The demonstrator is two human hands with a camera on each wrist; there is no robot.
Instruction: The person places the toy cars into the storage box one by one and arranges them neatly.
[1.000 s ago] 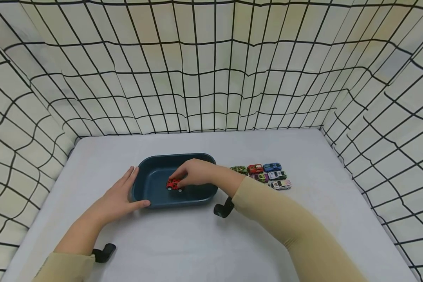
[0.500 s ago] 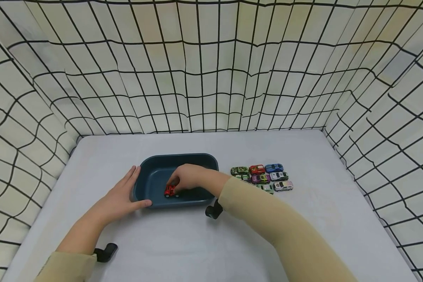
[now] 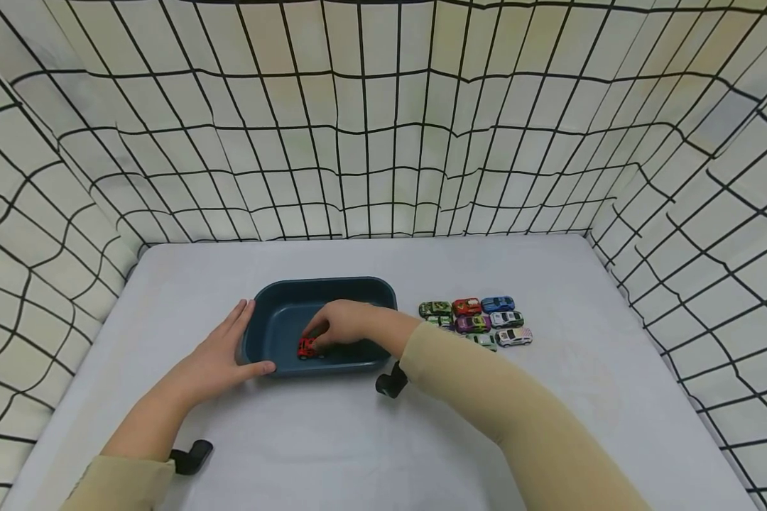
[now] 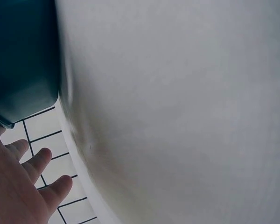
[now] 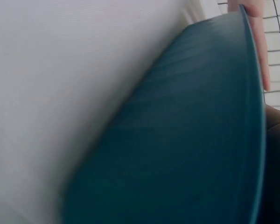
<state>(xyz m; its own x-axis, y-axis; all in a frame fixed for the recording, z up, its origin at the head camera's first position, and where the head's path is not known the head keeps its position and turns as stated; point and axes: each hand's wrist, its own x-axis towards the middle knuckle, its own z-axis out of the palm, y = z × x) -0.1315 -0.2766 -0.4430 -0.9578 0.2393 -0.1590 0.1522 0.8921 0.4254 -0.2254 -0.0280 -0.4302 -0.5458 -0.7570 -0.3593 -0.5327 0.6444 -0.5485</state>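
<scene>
A dark teal oblong tray (image 3: 281,319) stands on the white table. Low in its near left part is a red toy car (image 3: 305,348), pinched between the thumb and fingers of my right hand (image 3: 348,321). Part of the car is covered by those fingers. My left hand (image 3: 212,358) rests against the tray's left end, fingers straight and spread, thumb at the near rim. In the left wrist view, the fingers of my left hand (image 4: 23,182) show beside the tray's outer wall (image 4: 23,56). The right wrist view mostly shows the tray's outer side (image 5: 191,116), hiding the car.
Right of the tray, several small toy cars stand close together in rows, among them a blue car (image 3: 498,304), a purple car (image 3: 473,323) and a white car (image 3: 514,336). Black grid netting over pale cloth (image 3: 377,156) walls the table's back and sides.
My right hand has carried the red car a little left and nearer to me, lower into the tray; in the last half second it barely moved. My left hand has stayed at the tray.
</scene>
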